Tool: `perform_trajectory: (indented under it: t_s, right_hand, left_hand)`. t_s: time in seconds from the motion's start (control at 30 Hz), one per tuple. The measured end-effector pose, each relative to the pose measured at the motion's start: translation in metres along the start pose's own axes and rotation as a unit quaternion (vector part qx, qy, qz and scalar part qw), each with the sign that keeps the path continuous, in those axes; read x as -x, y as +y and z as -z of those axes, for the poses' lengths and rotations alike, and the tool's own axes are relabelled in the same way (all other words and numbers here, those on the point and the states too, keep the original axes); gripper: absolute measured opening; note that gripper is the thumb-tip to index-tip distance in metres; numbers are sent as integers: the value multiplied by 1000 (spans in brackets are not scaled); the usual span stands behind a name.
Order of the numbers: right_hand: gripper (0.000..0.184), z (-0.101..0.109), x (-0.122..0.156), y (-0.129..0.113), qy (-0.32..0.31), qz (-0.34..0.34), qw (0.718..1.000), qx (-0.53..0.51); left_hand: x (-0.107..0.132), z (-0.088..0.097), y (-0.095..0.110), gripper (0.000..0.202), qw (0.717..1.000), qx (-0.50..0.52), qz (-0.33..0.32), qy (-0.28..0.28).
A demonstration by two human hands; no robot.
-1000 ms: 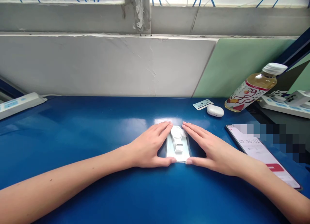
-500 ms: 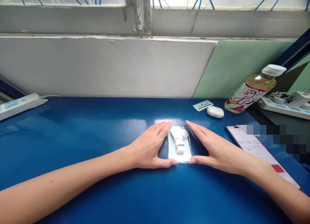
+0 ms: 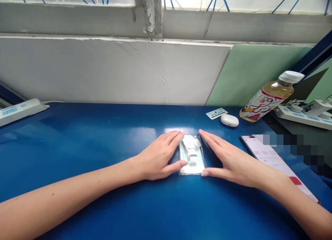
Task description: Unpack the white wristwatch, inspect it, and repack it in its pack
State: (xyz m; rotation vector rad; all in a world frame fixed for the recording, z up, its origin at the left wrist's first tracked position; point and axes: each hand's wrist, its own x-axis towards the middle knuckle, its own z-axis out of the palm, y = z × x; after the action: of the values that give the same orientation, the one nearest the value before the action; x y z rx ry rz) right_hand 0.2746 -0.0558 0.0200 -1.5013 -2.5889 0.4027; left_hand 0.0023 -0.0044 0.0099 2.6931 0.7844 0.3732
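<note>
A small clear plastic packet (image 3: 184,169) lies flat on the blue table, with a pale card inside. On the card is a white strap-like item with a round head (image 3: 191,143); its exact kind I cannot tell. My left hand (image 3: 162,155) rests along the packet's left side, fingers stretched out, thumb over its lower left part. My right hand (image 3: 225,155) lies on the other side, fingers extended toward the top right corner and thumb tip at the bottom right corner. Both hands are open around the packet, neither gripping it.
Right of my right hand lies a phone (image 3: 272,160) showing a running timer. Behind it are a white earbud case (image 3: 229,120), a small printed card (image 3: 217,113) and a drink bottle (image 3: 269,98). Power strips (image 3: 20,111) sit at both sides; a wall (image 3: 114,74) bounds the back.
My left thumb has moved up and slightly left, from the packet's bottom edge onto its lower left part. My right hand and the packet hold nearly the same place.
</note>
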Motion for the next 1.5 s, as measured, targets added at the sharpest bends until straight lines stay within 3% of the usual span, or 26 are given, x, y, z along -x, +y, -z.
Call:
perform_trajectory:
  t_s: [0.13, 0.47, 0.63, 0.8, 1.03, 1.23, 1.4, 1.5]
  right_hand:
    - [108, 0, 0, 0, 19, 8, 1000, 0]
    - [100, 0, -1, -1, 11, 16, 1000, 12]
    - [92, -1, -2, 0, 76, 4, 996, 51]
    - [70, -3, -3, 2, 133, -19, 987, 88]
    - [42, 1, -2, 2, 125, 22, 991, 49]
    - [58, 11, 1, 5, 92, 23, 995, 36]
    - [73, 12, -1, 9, 56, 27, 998, 32]
    - [73, 11, -3, 10, 39, 25, 999, 15]
  left_hand:
    - [0, 0, -1, 73, 1000, -1, -4, 4]
    - [0, -2, -3, 99, 1000, 6, -21, -4]
    - [1, -3, -1, 84, 1000, -2, 2, -6]
    - [1, -5, 0, 59, 999, -25, 16, 42]
    - [1, -9, -5, 46, 996, -64, 51, 44]
    - [0, -6, -3, 74, 998, -59, 13, 18]
    - [-1, -2, -3, 62, 998, -61, 0, 2]
    - [-1, -4, -4, 67, 997, -70, 17, 4]
